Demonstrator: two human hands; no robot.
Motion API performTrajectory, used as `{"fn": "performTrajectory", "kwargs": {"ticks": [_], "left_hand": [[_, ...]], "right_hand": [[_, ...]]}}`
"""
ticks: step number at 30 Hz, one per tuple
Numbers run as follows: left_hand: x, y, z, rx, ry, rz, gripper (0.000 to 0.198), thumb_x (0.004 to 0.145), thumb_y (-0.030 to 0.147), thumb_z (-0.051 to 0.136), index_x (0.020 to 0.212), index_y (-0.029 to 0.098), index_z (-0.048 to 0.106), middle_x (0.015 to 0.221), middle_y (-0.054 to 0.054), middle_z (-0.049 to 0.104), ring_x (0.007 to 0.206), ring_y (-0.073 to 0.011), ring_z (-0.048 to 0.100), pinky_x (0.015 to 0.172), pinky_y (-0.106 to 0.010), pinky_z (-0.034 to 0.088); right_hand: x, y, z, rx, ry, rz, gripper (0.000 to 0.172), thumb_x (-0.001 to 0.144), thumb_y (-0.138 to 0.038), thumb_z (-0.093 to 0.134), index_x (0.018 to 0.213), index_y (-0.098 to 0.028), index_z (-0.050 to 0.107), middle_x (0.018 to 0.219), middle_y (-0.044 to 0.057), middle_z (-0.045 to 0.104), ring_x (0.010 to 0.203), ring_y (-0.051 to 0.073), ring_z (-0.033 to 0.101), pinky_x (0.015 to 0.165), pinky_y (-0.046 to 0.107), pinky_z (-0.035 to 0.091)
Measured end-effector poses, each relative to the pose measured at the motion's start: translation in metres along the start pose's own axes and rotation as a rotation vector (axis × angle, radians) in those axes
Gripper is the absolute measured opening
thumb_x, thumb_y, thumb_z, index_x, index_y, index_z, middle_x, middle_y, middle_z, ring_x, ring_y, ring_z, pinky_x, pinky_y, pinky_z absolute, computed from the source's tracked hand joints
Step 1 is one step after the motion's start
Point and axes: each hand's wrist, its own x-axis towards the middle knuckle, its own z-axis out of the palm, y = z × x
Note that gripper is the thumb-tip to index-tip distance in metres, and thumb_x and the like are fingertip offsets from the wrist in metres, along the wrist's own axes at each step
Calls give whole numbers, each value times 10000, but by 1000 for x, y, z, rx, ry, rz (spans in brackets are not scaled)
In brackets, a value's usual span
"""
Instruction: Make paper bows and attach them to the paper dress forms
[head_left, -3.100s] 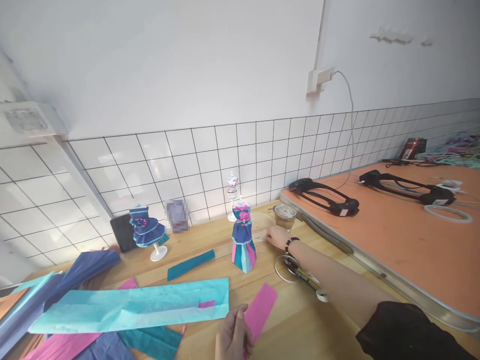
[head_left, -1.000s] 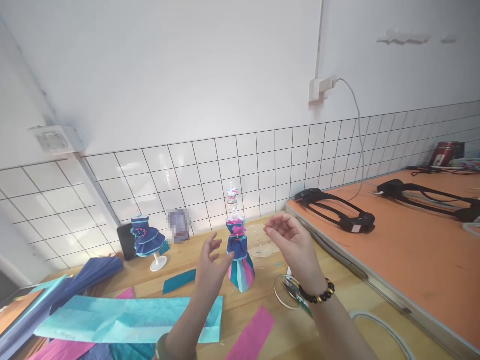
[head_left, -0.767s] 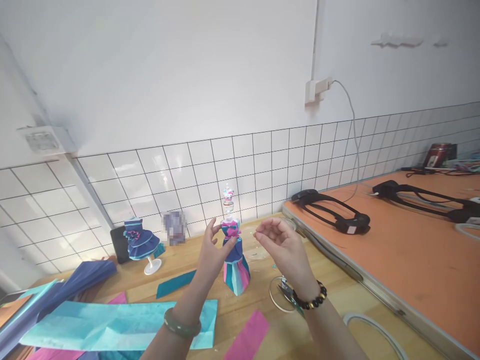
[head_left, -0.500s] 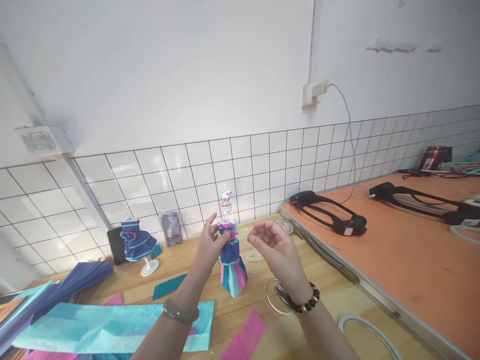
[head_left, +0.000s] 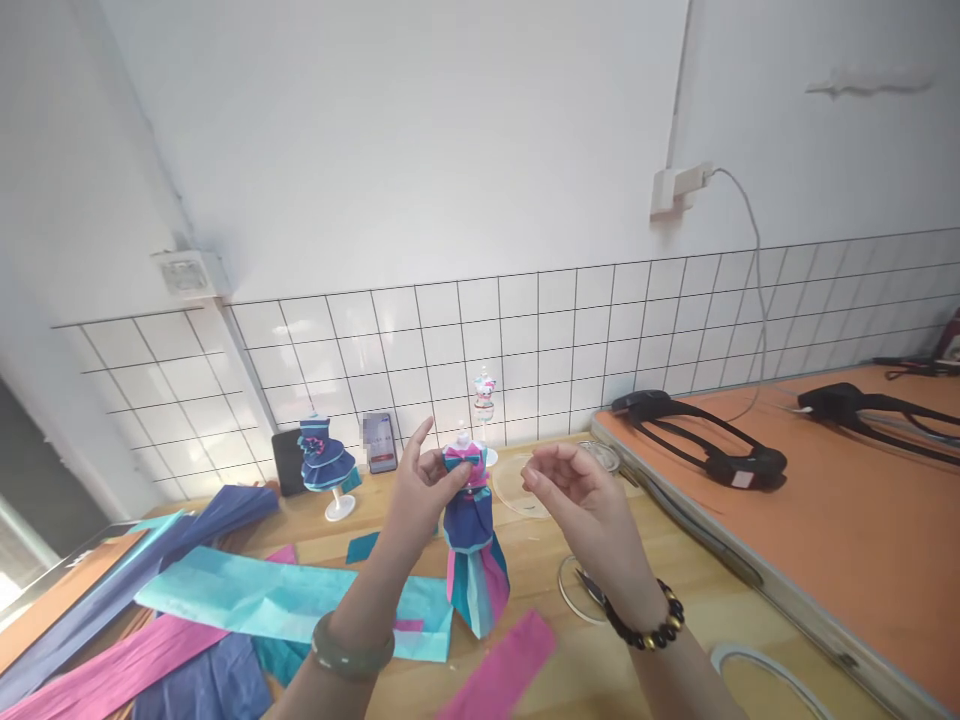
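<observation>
My left hand (head_left: 433,482) grips a miniature dress form (head_left: 469,525) near its top, thumb pressed at the pink and blue bow on the chest. The form wears a crêpe-paper dress with a dark blue middle and a striped skirt in teal, pink and light blue. To its right, my right hand (head_left: 579,500) is raised apart from the dress, thumb and fingertips pinched together. Whatever may be in that pinch is too small to make out. Behind stands a second small form (head_left: 484,398) in a pink, white and blue top.
At the left stands a form in a blue tiered dress (head_left: 325,456), beside a phone (head_left: 381,443). Light blue paper (head_left: 247,592) and a pink strip (head_left: 504,668) lie in front. Scissors (head_left: 589,586) and a ring (head_left: 568,590) are under my right wrist. Black headsets (head_left: 705,440) rest on the orange surface.
The view has swung left, so things appear further right. The dress form has come slightly nearer in my left hand, showing the form behind it separately. My right hand keeps its pinch.
</observation>
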Motion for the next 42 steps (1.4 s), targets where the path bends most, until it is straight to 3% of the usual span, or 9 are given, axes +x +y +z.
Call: {"fn": "performTrajectory", "kwargs": {"ticks": [9, 15, 21, 26, 32, 42], "left_hand": [[-61, 15, -30, 63, 78, -42, 812, 597, 304, 728, 1306, 201, 347, 786, -23, 661, 783, -191, 627, 728, -315, 478], [-80, 23, -42, 51, 55, -57, 764, 594, 320, 718, 1267, 190, 382, 788, -21, 665, 790, -198, 629, 736, -318, 485], [-84, 21, -57, 50, 23, -33, 755, 589, 315, 716, 1257, 181, 390, 810, -21, 659, 829, -201, 623, 809, -343, 457], [-82, 16, -66, 48, -28, 10, 735, 613, 274, 706, 1271, 200, 388, 807, -15, 636, 878, -205, 602, 812, -346, 465], [-77, 15, -78, 95, -147, -33, 764, 666, 266, 682, 1322, 184, 299, 904, -36, 628, 983, -208, 563, 901, -362, 413], [-76, 16, -87, 87, -170, -73, 702, 628, 245, 707, 1273, 223, 432, 943, -51, 644, 989, -239, 564, 898, -376, 397]], "right_hand": [[-27, -11, 29, -80, -113, -79, 77, 786, -213, 576, 851, -211, 536, 782, 5, 590, 735, 134, 555, 703, 273, 464], [-51, -24, 52, -113, -61, -88, 78, 775, -186, 579, 838, -210, 542, 756, -4, 594, 730, 130, 565, 696, 261, 474], [-73, -25, 74, -214, 51, -132, 82, 773, -196, 592, 837, -221, 548, 753, -1, 608, 736, 151, 580, 709, 303, 487], [-80, -23, 89, -369, 120, -294, 136, 790, -184, 580, 908, -238, 538, 793, 0, 639, 771, 153, 610, 750, 303, 489], [-75, -19, 98, -601, 31, -494, 234, 799, -134, 569, 1005, -234, 520, 813, 4, 656, 842, 161, 596, 809, 312, 464], [-73, -12, 100, -737, -69, -493, 349, 818, -144, 552, 1126, -280, 463, 824, -17, 688, 855, 184, 612, 846, 374, 458]]}}
